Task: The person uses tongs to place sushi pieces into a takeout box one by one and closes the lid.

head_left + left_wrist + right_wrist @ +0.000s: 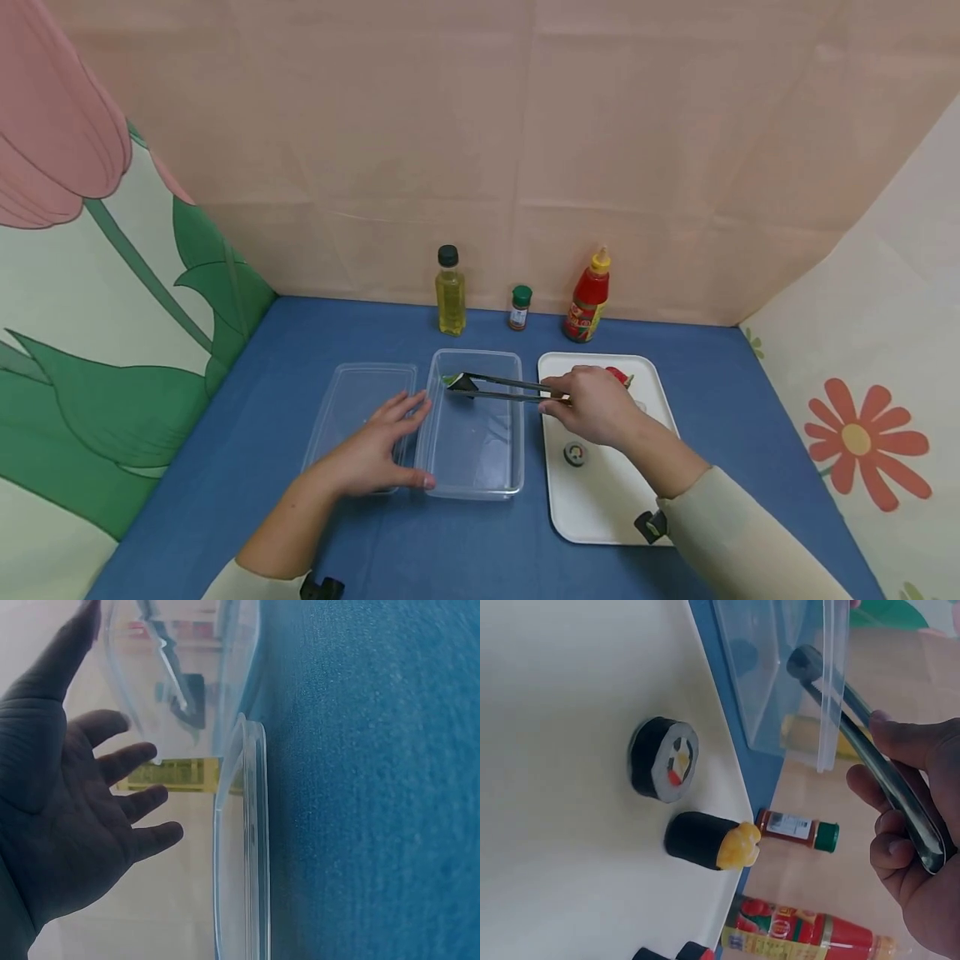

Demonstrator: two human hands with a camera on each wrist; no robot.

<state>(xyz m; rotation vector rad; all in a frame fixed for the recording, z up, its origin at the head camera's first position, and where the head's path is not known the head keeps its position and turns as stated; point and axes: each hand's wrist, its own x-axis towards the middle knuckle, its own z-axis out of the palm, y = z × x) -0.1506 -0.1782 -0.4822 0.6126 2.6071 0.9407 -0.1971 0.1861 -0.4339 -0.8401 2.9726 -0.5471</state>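
Note:
My right hand (pixel 596 404) grips metal tongs (pixel 510 382) that reach leftward over a clear plastic container (pixel 480 454). Between the tong tips is a dark sushi piece (pixel 463 385) with green at one end, at the container's far left part. Whether it touches the container floor I cannot tell. My left hand (pixel 382 450) is spread at the container's left side, its fingers (pixel 154 840) extended and holding nothing; contact with the wall is unclear. On the white tray (pixel 600 508) are a sushi roll slice (pixel 664 759) and a dark-wrapped, yellow-topped sushi (pixel 709 841).
A clear lid (pixel 360 392) lies left of the container, partly under my left hand. Along the back stand an oil bottle (pixel 451 300), a green-capped spice jar (pixel 519 310) and a red sauce bottle (pixel 587 302). A red-topped piece (pixel 619 377) sits at the tray's far side.

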